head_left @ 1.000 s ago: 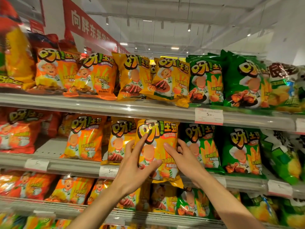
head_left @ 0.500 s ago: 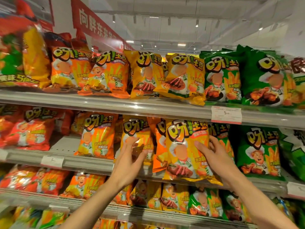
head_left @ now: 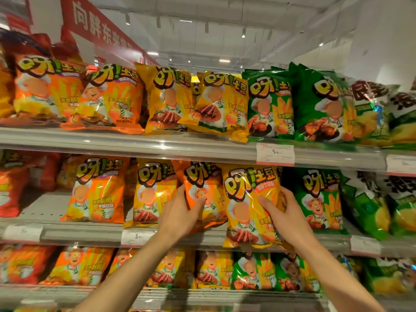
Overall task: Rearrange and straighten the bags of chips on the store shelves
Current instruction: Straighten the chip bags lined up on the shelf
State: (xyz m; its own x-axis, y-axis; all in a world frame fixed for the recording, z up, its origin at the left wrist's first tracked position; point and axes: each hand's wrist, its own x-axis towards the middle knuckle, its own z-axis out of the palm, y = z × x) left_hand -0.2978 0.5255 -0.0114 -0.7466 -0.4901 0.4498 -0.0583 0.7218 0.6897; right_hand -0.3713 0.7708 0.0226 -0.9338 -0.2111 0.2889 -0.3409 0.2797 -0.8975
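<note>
On the middle shelf [head_left: 90, 231], my left hand [head_left: 177, 216] grips a tilted orange chip bag [head_left: 202, 188] by its lower left side. My right hand [head_left: 283, 210] holds a yellow chip bag [head_left: 247, 206] by its right edge, thumb across the front; this bag hangs over the shelf's front lip. Another yellow bag [head_left: 153, 192] stands just left of my left hand, and an orange bag [head_left: 96, 190] stands further left. A green bag [head_left: 319, 199] stands right of my right hand.
The top shelf [head_left: 180, 146] carries orange, yellow and green bags in a row, some leaning. The bottom shelf [head_left: 202, 293] holds several more bags. Price tags [head_left: 275, 154] clip to the shelf fronts. A red banner [head_left: 99, 25] hangs at upper left.
My left hand has moved from the yellow bag on its left onto the tilted orange bag. My right hand has slid the yellow bag rightward and keeps hold of it.
</note>
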